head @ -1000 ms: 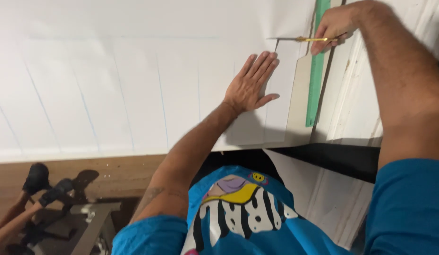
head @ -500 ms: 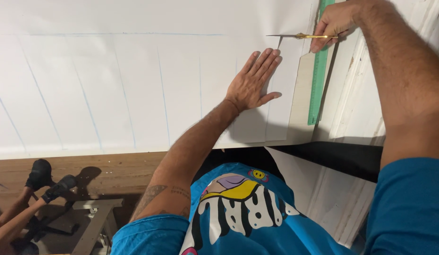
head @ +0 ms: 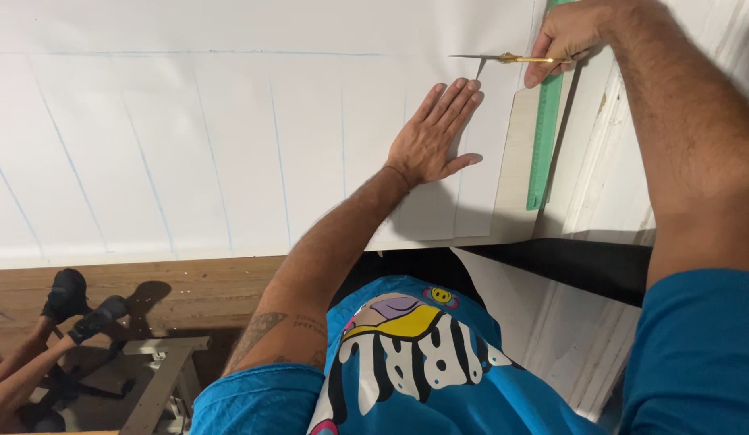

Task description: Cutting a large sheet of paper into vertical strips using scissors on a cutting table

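Two hands engaged: left hand (head: 432,137) flat, fingers spread, pinning white sheet (head: 229,145); right hand (head: 569,36) closed around gold scissors (head: 503,58); cut barely begun at sheet edge, blue-lined panels uncut.

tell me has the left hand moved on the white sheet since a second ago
No. The left hand lies flat on the white sheet, the same distance left of the green ruler.

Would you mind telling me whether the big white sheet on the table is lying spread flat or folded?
Spread flat. The white sheet lies smooth across the table, its blue lines unbroken, with the left hand pressed palm-down on it.
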